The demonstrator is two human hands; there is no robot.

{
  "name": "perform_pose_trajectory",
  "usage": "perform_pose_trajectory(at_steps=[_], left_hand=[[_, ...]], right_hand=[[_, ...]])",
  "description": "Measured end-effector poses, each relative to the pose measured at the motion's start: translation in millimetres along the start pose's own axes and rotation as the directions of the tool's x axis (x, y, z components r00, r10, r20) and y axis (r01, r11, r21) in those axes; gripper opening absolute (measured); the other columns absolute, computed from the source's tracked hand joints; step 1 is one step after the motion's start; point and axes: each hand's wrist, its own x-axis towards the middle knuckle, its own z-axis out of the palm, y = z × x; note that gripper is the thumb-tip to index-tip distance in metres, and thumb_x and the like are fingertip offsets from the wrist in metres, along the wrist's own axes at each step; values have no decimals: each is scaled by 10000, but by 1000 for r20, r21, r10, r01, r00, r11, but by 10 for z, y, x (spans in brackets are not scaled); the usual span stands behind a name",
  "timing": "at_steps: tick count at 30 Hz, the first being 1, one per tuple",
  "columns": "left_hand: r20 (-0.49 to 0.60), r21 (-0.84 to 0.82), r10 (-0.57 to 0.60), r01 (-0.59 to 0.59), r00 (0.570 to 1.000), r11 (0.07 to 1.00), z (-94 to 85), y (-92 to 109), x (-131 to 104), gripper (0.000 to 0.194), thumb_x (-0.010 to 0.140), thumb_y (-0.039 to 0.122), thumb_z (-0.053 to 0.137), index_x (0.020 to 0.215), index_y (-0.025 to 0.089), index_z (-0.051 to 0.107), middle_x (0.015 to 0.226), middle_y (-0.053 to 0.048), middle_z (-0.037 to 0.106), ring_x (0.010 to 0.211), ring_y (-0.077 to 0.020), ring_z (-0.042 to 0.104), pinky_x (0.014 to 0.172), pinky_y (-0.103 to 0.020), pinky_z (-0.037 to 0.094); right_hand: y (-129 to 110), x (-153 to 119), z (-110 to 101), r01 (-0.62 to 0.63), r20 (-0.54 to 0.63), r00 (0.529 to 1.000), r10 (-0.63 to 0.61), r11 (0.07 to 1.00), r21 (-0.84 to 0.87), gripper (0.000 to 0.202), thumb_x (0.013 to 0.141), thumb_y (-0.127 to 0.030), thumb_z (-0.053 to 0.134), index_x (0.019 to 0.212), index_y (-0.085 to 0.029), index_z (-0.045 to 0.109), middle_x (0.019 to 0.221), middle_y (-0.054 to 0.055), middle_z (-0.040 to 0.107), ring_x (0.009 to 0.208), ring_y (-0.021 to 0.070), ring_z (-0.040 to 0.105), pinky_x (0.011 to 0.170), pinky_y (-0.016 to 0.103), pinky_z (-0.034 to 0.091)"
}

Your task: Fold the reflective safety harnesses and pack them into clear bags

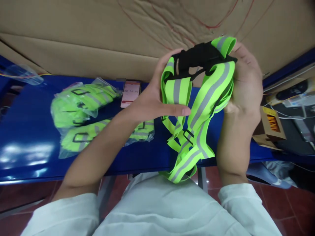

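Note:
A neon-green reflective vest (208,93) made of elastic straps with grey stripes hangs between my two hands, raised above the table. Its black buckle part (197,57) spans the top, and loose straps dangle down in front of my shirt. My left hand (161,95) is closed round the left straps, thumb lying across the front. Round the right side of the bundle curls my right hand (246,83), its fingertips mostly hidden behind the straps. On the table to the left lie bagged vests (83,101) of the same green, in clear plastic, partly behind my left forearm.
A phone (131,94) showing a timer lies on the blue table (27,131) near the cardboard wall (86,55). A clear plastic cup (24,75) rests on its side at far left. At right stand a small open cardboard box (269,127) and cables.

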Motion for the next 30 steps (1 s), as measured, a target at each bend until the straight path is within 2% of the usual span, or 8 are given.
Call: perform_pose_trajectory(at_steps=[4, 8, 12, 15, 18, 21, 25, 30], left_hand=[[115, -282, -154, 181, 981, 942, 191, -106, -34, 802, 686, 630, 909, 1349, 274, 630, 1248, -60, 736, 1229, -314, 700, 1000, -475, 621], [74, -488, -216, 225, 974, 844, 287, -49, -44, 410, 813, 452, 862, 1136, 233, 740, 1107, -13, 779, 1144, -263, 738, 1036, -419, 604], [72, -627, -260, 247, 963, 739, 120, 103, -6, 106, 936, 253, 697, 939, 167, 760, 831, -10, 756, 790, -189, 758, 769, -291, 625], [131, -715, -232, 254, 964, 652, -56, 251, 37, 224, 981, 139, 549, 861, 140, 738, 654, 5, 665, 585, -134, 665, 596, -240, 551], [184, -758, -250, 299, 951, 580, -180, 376, 76, 359, 1006, 90, 403, 829, 132, 713, 612, 7, 613, 543, -117, 618, 571, -240, 495], [206, -750, -311, 354, 928, 559, -238, 443, 103, 444, 1037, 105, 308, 804, 119, 686, 608, -1, 593, 543, -114, 603, 595, -255, 479], [160, -789, -325, 319, 932, 526, -247, 462, 113, 419, 1087, 141, 287, 864, 121, 642, 684, 14, 617, 604, -83, 638, 657, -209, 517], [129, -733, -378, 345, 917, 587, -248, 443, 109, 328, 1123, 204, 279, 1021, 116, 577, 941, -45, 795, 903, -165, 796, 875, -307, 586]], right_hand=[[-91, -85, 43, 117, -82, 990, -114, 993, 33, 37, 997, -263, 584, 977, -285, 563, 1087, 40, 741, 941, 175, 696, 931, 316, 578], [-23, -93, 51, 285, -148, 948, -282, 959, -1, 74, 1009, -317, 653, 990, -250, 626, 999, 2, 711, 919, 147, 691, 857, 285, 581], [75, -51, -92, 311, 74, 947, -311, 950, 14, 217, 912, -369, 796, 1097, -272, 736, 980, -21, 729, 814, 125, 683, 701, 248, 572], [78, -27, -238, 230, 335, 916, -221, 973, 13, 378, 844, -341, 863, 1206, -315, 758, 1064, -5, 769, 922, 161, 706, 788, 291, 605], [44, -31, -295, 193, 460, 878, -131, 977, -89, 225, 889, -336, 814, 1107, -284, 792, 930, 9, 770, 851, 170, 703, 794, 320, 604], [38, -68, -196, 156, 425, 902, -84, 978, -139, 89, 944, -318, 738, 1014, -283, 780, 876, 7, 758, 779, 175, 694, 741, 340, 607], [127, -137, 92, 118, 385, 918, -100, 993, -23, 101, 972, -271, 669, 1022, -281, 756, 952, 5, 772, 812, 179, 713, 786, 351, 622], [211, -182, 341, -93, 343, 939, 34, 983, 157, 197, 920, -325, 683, 1112, -322, 725, 1165, -26, 779, 1140, 235, 729, 1019, 391, 610]])
